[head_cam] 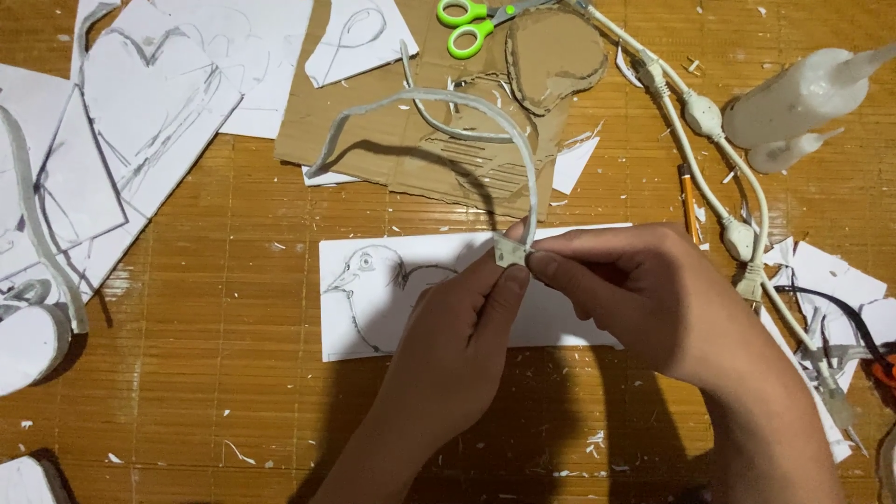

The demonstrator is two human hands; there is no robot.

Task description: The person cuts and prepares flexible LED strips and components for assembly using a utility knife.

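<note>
Our left hand (457,345) and right hand (644,299), fingers clamped on the grey strip's (448,98) end above the bird sketch (373,289): we'd pinch firmly, keeping the arc untwisted.

— That strip (439,98)?
— Greyish card, matt, its edges a bit rough.
— The surface below?
— The tabletop (215,373) is slatted bamboo, warm brown with a slight sheen.
— The rest?
— Matt white paper under the pencilled bird (369,280), brown corrugated cardboard (373,140), glossy green plastic on the scissors (471,26), a smooth white plastic cable (705,117).
</note>
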